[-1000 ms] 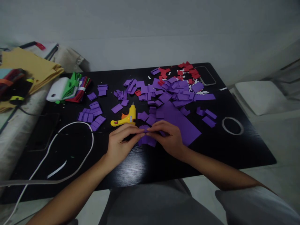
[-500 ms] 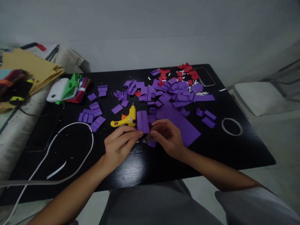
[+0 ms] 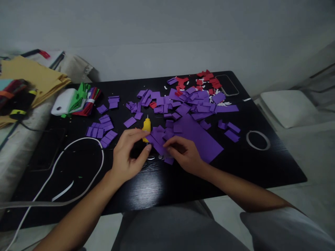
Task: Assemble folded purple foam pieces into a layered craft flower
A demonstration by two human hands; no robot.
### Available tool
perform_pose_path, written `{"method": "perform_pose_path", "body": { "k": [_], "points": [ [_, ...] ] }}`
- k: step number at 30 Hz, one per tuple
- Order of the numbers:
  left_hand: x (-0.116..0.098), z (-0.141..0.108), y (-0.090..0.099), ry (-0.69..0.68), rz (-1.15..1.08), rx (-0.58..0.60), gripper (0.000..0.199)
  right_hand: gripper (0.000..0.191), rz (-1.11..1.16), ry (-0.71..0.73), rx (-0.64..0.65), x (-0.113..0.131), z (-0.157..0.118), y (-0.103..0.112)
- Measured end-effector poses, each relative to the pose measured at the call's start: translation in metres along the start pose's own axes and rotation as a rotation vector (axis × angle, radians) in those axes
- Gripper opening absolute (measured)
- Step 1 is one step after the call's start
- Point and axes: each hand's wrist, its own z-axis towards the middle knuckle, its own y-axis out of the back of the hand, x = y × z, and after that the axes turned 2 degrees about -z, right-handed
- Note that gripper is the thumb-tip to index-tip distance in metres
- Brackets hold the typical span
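Between my hands a folded purple paper piece point(image 3: 157, 141) is tilted above the black table point(image 3: 178, 188). My right hand point(image 3: 183, 153) pinches its lower right end. My left hand point(image 3: 131, 151) is at its left side, thumb and fingers apart, fingertips close to its upper left edge. Partly behind my left hand lies a yellow glue gun point(image 3: 147, 124), nozzle pointing away. A large purple sheet point(image 3: 201, 139) lies beyond my right hand, with a heap of folded purple pieces point(image 3: 193, 97) behind it.
Red scraps point(image 3: 209, 78) and a phone-like outlined object point(image 3: 227, 85) lie at the back right. A ring point(image 3: 258, 140) is on the right. On the left are a white cable point(image 3: 101, 167), purple stacks point(image 3: 104, 125) and bundled coloured strips point(image 3: 86, 101).
The purple piece has turned from upright to slanted. My left hand has opened and shifted slightly left, now covering part of the glue gun. My right hand has closed on the piece.
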Motion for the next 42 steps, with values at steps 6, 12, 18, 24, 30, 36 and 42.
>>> {"method": "perform_pose_path", "body": {
  "k": [6, 12, 18, 24, 30, 36, 42],
  "points": [
    [0.002, 0.003, 0.000, 0.013, 0.000, 0.087, 0.031, 0.017, -0.068, 0.046, 0.003, -0.002, 0.002, 0.003],
    [0.011, 0.000, -0.002, 0.189, -0.067, 0.114, 0.023, 0.021, -0.131, 0.008, -0.021, -0.004, 0.004, 0.004],
    [0.012, 0.001, -0.001, 0.281, -0.221, 0.325, 0.019, 0.022, -0.179, 0.084, -0.007, -0.006, 0.004, 0.005],
    [0.011, 0.002, -0.003, 0.169, -0.192, 0.343, 0.014, 0.021, -0.145, 0.104, 0.025, -0.008, 0.004, 0.003],
    [0.009, 0.000, -0.003, 0.111, -0.103, 0.297, 0.008, 0.018, -0.098, 0.074, 0.077, -0.008, 0.002, 0.001],
    [0.001, 0.002, 0.001, 0.049, -0.074, 0.285, 0.009, 0.020, -0.041, 0.028, 0.095, -0.013, 0.000, -0.001],
    [-0.002, 0.002, 0.003, -0.060, -0.032, 0.294, 0.016, 0.007, -0.001, -0.048, 0.079, -0.012, 0.000, -0.003]
  ]
}}
